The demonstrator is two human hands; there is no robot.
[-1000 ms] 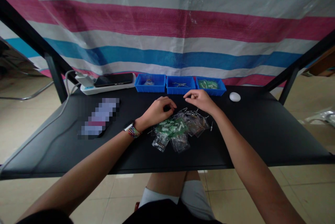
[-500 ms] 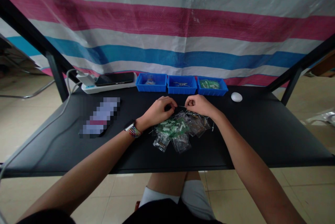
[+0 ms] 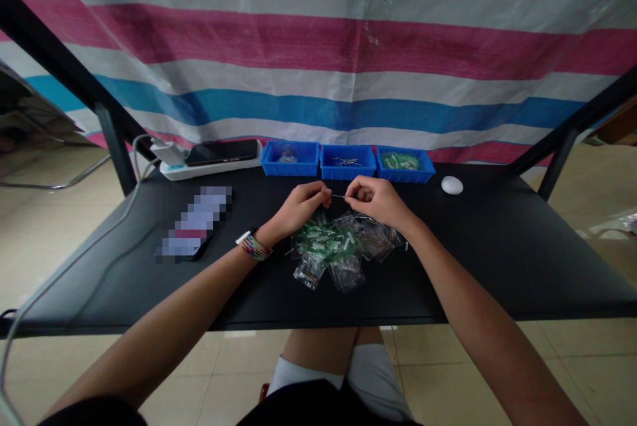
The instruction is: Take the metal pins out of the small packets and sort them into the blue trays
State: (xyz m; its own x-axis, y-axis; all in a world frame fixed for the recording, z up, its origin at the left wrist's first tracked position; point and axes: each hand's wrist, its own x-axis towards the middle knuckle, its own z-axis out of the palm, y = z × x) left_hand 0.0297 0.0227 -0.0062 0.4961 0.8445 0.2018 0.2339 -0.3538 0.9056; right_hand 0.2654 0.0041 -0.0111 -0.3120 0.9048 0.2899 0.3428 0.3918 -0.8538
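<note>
A thin metal rod spans the gap between my hands, just above the black tabletop. Its left end is pinched by the fingertips of my left hand. The thumb and forefinger of my right hand close on the other end. Below and in front of both hands lies a heap of small packets: green packets with white pieces, and clear plastic bags with small parts. More thin metal rods lie at the heap's far side, partly hidden by my right hand.
Three blue bins stand along the back: the left bin with small bags, the middle bin with metal rods, the right bin with green packets. A white mouse, a blurred phone, another phone and a power strip surround them.
My right hand has shifted slightly left and up, and my left hand's fingers have closed further. The rod now shows more clearly between the two hands. The view has moved slightly.
</note>
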